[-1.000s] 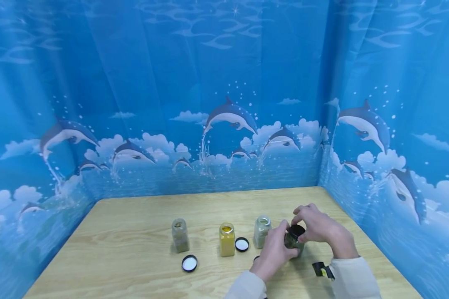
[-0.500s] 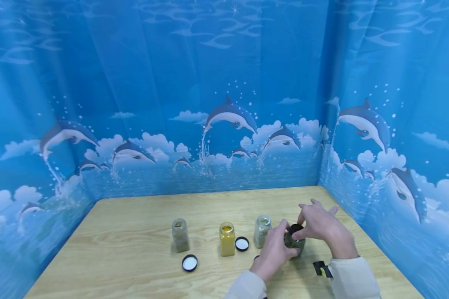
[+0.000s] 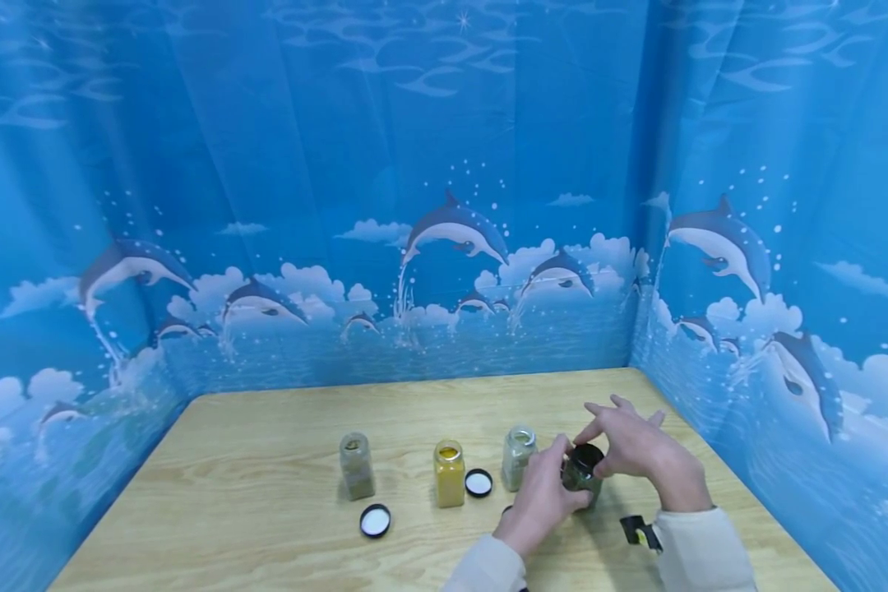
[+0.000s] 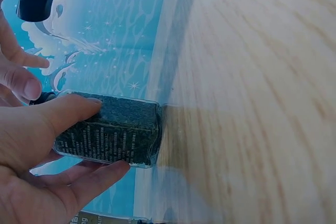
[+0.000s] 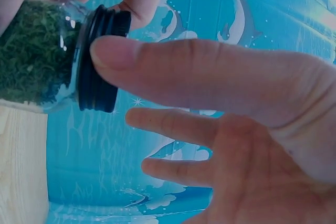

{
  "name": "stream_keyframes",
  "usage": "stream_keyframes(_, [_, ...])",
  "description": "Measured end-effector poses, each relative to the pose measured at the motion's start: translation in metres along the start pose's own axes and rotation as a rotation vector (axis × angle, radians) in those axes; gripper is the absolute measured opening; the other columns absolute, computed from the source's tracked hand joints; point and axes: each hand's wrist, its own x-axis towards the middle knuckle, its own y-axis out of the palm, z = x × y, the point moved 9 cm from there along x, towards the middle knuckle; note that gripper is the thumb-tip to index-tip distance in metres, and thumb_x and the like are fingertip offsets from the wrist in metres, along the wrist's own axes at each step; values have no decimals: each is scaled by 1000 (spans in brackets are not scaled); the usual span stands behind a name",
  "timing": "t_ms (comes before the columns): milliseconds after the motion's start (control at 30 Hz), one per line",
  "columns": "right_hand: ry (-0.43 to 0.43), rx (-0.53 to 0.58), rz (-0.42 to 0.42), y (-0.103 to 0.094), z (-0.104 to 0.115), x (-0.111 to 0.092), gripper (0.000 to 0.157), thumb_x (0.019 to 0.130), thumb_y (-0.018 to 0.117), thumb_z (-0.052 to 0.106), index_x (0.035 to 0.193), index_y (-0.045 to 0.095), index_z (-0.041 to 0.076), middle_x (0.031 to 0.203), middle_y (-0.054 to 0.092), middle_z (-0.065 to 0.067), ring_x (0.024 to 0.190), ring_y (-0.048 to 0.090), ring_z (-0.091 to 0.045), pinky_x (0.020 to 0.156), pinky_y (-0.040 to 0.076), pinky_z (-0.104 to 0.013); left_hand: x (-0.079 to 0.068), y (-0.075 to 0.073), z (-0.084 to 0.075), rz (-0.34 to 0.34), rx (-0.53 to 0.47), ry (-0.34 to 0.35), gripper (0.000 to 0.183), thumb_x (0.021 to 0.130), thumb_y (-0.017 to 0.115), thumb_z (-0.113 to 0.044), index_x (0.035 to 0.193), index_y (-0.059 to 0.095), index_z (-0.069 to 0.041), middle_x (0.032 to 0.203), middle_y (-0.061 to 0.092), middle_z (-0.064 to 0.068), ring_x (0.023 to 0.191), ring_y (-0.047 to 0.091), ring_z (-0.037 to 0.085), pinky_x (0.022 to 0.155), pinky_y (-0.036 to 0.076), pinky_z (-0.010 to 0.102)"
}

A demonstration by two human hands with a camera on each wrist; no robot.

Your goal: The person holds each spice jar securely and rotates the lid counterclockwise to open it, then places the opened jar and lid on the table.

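Note:
My left hand (image 3: pixel 540 497) grips a glass jar of dried green herbs (image 4: pixel 113 132) around its sides, thumb on one face and fingers on the other. The jar stands upright, its base at the tabletop. A black ridged cap (image 5: pixel 97 59) sits on the jar's neck. Thumb and index finger of my right hand (image 3: pixel 640 448) pinch that cap from opposite sides, while the other fingers stick out straight. Just left of my left hand is an uncapped jar with pale contents (image 3: pixel 516 464), partly covered by the hand.
Farther left stand an open jar of yellow powder (image 3: pixel 449 481) and an open jar of greyish-brown contents (image 3: pixel 358 475). Two black lids (image 3: pixel 375 521) lie with white insides up; a third dark rim (image 3: pixel 506 511) peeks out by my left wrist. A dolphin-printed curtain (image 3: pixel 414 205) surrounds the wooden table (image 3: pixel 266 460).
My right hand's thumb swung left across the cap, then came back right, and its outer fingers spread out. The left hand and the jar have stayed in place.

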Motion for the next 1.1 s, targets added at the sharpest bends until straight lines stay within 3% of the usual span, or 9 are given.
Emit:
stream_keyframes(133, [8,-10,6,1,-1,-1,43,60,83,11,102,74,21,146,39,-26,134,13,-61,82,-2,-89,0,0,0,-9,1,8,47,68,85,-19,101,51,-24,100,67,-8,88,59,2,72,49,16])
stream_keyframes(300, [26,-4,-4,1,-3,0,47,63,85,30,107,72,19,146,37,-27,135,12,-60,83,-2,-89,-2,0,0,-17,7,14,46,68,85,-18,97,51,-24,97,66,-9,86,58,2,69,47,15])
stream_keyframes(533, [72,-75,-75,-5,-6,2,41,64,82,48,86,74,15,142,42,-29,135,16,-57,82,-5,-89,0,1,-1,-10,-2,21,44,69,85,-17,95,51,-25,96,66,-12,87,59,0,71,49,15])
stream_keyframes(700, [71,-79,-56,-3,-6,2,34,64,83,45,81,73,18,142,42,-28,135,15,-58,83,-5,-89,0,1,0,-16,-3,22,43,69,84,-17,94,50,-24,97,66,-11,87,59,0,70,49,14])
stream_keyframes(1100, [2,-44,7,1,2,0,39,64,81,11,102,73,18,144,41,-26,132,18,-61,80,-3,-89,1,1,2,0,-17,2,46,70,84,-17,102,52,-25,102,67,-7,88,60,1,71,50,15])
